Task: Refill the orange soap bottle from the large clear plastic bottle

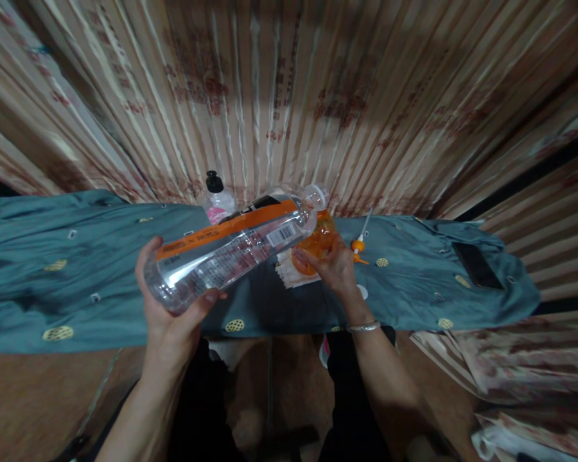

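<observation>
My left hand (176, 308) is wrapped round the base of a large clear plastic bottle (236, 247) with an orange and black label. The bottle is tilted, its neck pointing right over a smaller orange see-through bottle (320, 234). My right hand (334, 263) holds that orange bottle near its base. The clear bottle's mouth is close above the orange bottle's top; whether they touch I cannot tell. Beneath the orange bottle lies a white folded tissue or cloth (293, 276). An orange pump top (359, 247) with a pale tube rests to the right of my right hand.
A teal patterned cloth (101, 276) covers the narrow table. Behind the clear bottle stands a bottle with a black cap and pink contents (219, 199). A dark phone (476, 264) lies at the right end. A pleated curtain (270, 96) hangs close behind the table.
</observation>
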Available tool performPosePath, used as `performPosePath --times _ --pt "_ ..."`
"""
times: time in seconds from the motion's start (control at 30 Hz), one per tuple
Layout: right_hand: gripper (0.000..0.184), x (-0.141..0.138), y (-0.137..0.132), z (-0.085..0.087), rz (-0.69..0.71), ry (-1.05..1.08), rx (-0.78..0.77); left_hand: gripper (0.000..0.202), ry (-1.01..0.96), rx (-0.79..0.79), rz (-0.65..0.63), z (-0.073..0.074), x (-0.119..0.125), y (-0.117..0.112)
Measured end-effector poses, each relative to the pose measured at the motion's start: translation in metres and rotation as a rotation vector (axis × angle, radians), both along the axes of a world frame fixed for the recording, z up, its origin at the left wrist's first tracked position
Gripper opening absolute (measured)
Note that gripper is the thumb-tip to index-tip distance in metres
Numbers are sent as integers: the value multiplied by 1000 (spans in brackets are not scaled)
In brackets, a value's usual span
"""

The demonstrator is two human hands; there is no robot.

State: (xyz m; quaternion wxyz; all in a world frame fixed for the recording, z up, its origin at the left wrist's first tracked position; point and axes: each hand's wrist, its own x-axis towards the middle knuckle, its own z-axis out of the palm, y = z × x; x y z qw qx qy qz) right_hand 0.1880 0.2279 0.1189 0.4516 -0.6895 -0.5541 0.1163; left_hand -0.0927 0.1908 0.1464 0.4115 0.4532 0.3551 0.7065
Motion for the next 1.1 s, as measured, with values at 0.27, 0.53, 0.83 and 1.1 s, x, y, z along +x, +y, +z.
performPosePath --times 0.27,0.53,0.83,1.1 --pt "72 1 1 0 16 11 12 95 25 -4 4 0 0 0" --pt "70 1 1 2 21 10 -13 97 59 11 -15 -1 -3 0" --pt "76 2 2 -3 32 36 10 102 92 34 -7 -7 -5 3" --pt "75 3 2 -3 30 27 -2 98 46 13 13 -3 -1 0"
